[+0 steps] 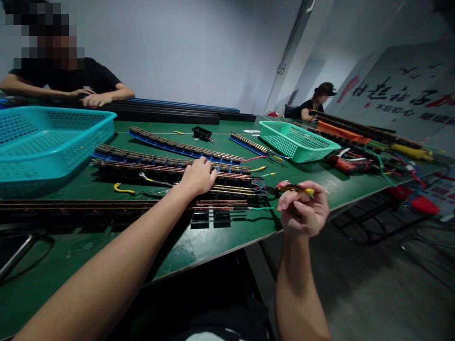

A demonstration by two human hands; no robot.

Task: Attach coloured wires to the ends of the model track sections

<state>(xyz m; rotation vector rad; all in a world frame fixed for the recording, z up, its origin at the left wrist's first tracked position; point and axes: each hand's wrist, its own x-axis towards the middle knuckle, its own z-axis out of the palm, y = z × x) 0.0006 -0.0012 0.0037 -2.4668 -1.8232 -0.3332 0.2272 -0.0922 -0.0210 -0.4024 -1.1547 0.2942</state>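
Strips (152,158) of metal bars lie side by side at the middle of a green worktop (216,244), under a person's left hand (197,177). Its fingers bend down over the bars; whether they grip or merely rest cannot be told. The right hand (304,210), just off the strips' right ends, has its fingers closed around what look like pliers (284,186), and a green wire (263,208) runs up to that hand.

The strips look slim, fairly light and stiff along their length, though likely to flex if lifted by one end. Bare metal may prove slick; the sounder hold is across the sides near mid-length, away from the wired ends, where joints could be fragile.

Nearer the person, a longer strip (88,206) crosses the worktop. Beyond sit a small black tray (202,133) and a green basket (300,150), with a blue basket (85,139) to the left. Two co-workers, one across the worktop (95,73), another far right (313,108), sit bent to their places.
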